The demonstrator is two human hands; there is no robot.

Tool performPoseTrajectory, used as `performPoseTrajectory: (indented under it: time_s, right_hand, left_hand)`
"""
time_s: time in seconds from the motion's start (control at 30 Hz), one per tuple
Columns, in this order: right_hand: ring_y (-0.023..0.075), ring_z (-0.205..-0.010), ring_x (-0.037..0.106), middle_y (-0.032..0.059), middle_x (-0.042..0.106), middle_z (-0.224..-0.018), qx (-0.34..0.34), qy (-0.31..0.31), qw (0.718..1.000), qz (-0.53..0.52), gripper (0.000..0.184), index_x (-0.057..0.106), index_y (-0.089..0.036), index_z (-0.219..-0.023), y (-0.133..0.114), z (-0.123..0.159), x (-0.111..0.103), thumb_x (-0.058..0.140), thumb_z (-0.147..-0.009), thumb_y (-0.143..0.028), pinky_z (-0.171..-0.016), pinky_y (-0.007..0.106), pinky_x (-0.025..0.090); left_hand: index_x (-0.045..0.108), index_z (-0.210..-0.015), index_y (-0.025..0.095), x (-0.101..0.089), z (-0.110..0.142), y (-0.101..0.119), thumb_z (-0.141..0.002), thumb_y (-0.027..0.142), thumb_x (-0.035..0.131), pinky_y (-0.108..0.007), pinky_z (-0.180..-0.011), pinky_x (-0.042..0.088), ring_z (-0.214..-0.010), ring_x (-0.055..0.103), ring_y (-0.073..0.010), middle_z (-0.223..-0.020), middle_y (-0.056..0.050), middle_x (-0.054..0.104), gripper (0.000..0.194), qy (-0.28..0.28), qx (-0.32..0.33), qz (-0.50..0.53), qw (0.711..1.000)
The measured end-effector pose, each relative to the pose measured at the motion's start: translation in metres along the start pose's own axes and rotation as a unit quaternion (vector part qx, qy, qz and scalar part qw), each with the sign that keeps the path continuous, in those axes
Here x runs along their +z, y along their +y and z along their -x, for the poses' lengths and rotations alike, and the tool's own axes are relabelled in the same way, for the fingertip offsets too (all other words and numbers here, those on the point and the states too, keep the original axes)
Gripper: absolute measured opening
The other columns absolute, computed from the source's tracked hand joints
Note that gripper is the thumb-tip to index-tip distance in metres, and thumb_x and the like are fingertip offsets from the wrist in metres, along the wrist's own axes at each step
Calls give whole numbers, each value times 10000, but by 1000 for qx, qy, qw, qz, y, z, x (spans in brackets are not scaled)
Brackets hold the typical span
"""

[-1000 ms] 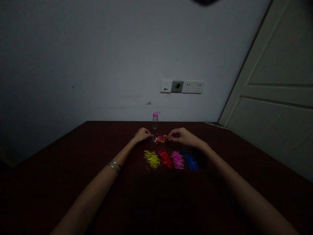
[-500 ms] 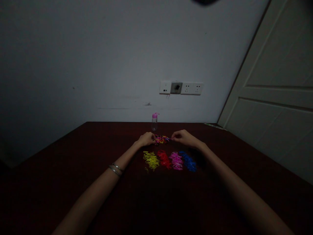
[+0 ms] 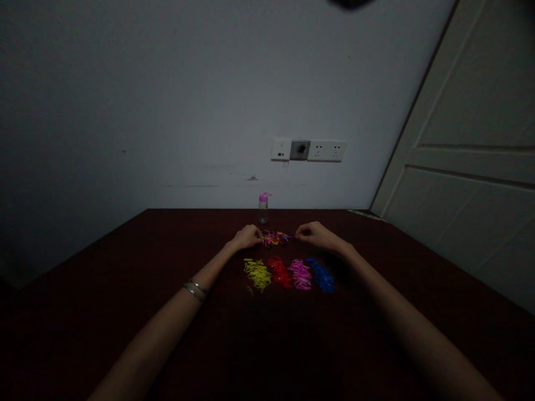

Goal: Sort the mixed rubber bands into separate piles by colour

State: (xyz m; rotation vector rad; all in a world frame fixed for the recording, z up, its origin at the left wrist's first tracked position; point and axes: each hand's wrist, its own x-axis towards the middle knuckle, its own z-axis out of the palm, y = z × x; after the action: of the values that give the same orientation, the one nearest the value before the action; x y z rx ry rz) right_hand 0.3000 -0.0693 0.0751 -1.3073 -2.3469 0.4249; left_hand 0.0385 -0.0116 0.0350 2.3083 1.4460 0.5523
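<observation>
A mixed heap of small coloured rubber bands (image 3: 275,238) lies between my two hands. My left hand (image 3: 248,236) is closed at the heap's left edge, its fingertips pressed together; what they hold, if anything, is too small to make out. On the other side my right hand (image 3: 312,233) is closed in a pinch, slightly apart from the heap, and its grip is too dark to read. Nearer to me lie four sorted piles side by side: yellow bands (image 3: 258,274), red bands (image 3: 280,272), pink bands (image 3: 300,274) and blue bands (image 3: 321,274).
A clear bottle with a pink cap (image 3: 263,209) stands behind the heap near the wall. The dark red table (image 3: 167,245) meets the wall, which bears sockets (image 3: 326,150). A white panelled door (image 3: 468,139) is on the right. A flat strip (image 3: 368,215) lies at the back right.
My left hand has drawn slightly left from the heap. My right hand has shifted a little right, widening the gap to the heap. The sorted piles look the same.
</observation>
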Motion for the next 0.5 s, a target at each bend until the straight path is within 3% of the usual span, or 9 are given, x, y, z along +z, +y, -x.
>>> performPoseTrajectory:
  time_s: [0.23,0.37,0.5]
  right_hand:
    - [154,-709,584,61,667,-787,-17,2,1000,1,226,662,-132,-819,5,-1,1,483,-741,-246,-636,241,415]
    - [153,-719,588,65,669,-799,-17,3,1000,-3,227,661,-130,-825,5,-1,1,475,-736,-225,-648,244,420]
    - [155,-729,589,65,669,-800,-21,3,1000,-3,228,664,-130,-827,6,-2,3,477,-735,-222,-657,247,423]
  left_hand:
    - [704,-691,151,-7,-6,-5,-632,196,550,-212,-588,379,-636,557,-138,-684,-49,656,171,27,43,48,998]
    - [706,-728,107,-17,-5,2,-651,224,548,-228,-601,389,-637,561,-144,-693,-67,661,211,45,76,86,992]
    - [701,-748,84,-22,-2,12,-645,244,571,-235,-583,392,-612,547,-137,-675,-71,654,230,55,64,148,985]
